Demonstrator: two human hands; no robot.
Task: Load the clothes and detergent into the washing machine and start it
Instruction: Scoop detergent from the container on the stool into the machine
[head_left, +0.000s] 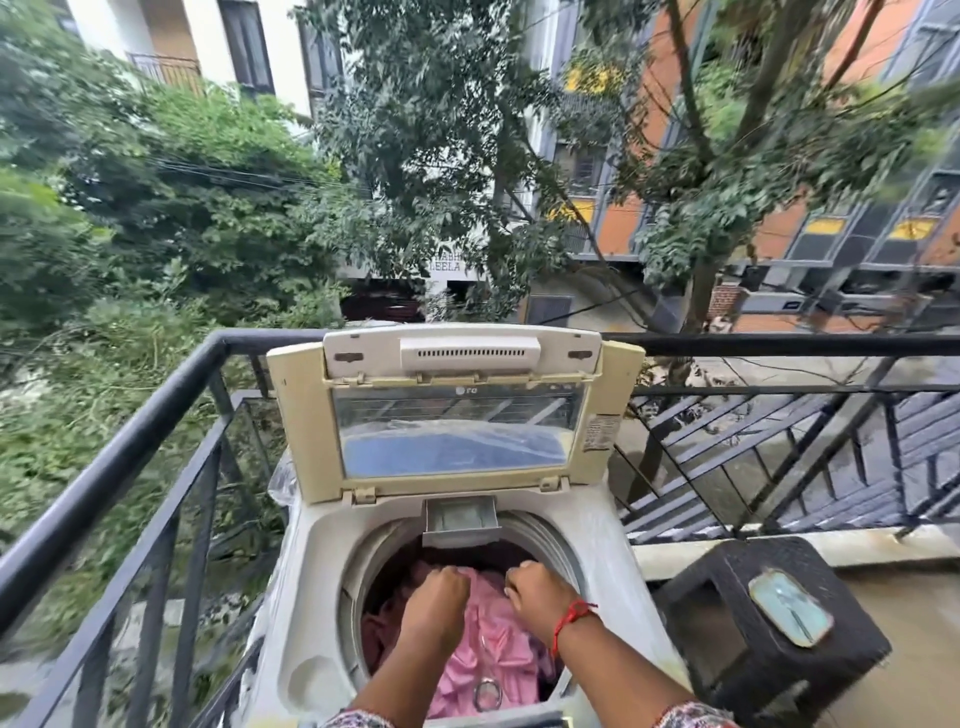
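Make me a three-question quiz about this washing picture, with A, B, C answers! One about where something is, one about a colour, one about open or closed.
1. Where is the dark stool?
A. To the right of the washing machine
B. Inside the drum
C. On the lid

2. What colour is the cloth that both hands grip?
A. Green
B. Pink
C. Yellow

3. The lid is:
A. Shut
B. Missing
C. Standing open

Answers: 1 A, it stands beside the machine on the balcony floor. 2 B, the left hand and right hand clutch pink fabric. 3 C, it is raised behind the drum.
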